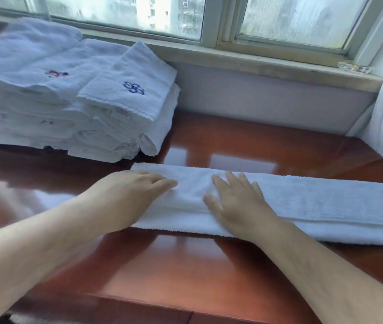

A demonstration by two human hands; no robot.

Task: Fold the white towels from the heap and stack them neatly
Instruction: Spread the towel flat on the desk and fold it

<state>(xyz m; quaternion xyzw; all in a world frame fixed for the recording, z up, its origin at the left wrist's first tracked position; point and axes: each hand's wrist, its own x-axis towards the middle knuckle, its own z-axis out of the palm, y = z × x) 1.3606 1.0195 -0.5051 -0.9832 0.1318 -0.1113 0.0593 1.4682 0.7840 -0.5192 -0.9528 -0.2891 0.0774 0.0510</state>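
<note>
— Which step was it?
— Smoothing. The towel (314,202) lay as a long folded strip on the table (186,265), from centre toward three o'clock. The left hand (125,197) and right hand (237,202) pressed it, fingers straight, gripping nothing.
— Next?
— Probably folding it shorter for the stack (69,101) at ten o'clock.

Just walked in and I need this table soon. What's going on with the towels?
A person is folding white towels. The left hand and the right hand press flat on a long towel folded into a narrow strip on the glossy wooden table. A stack of folded towels stands at the far left under the window.
</note>
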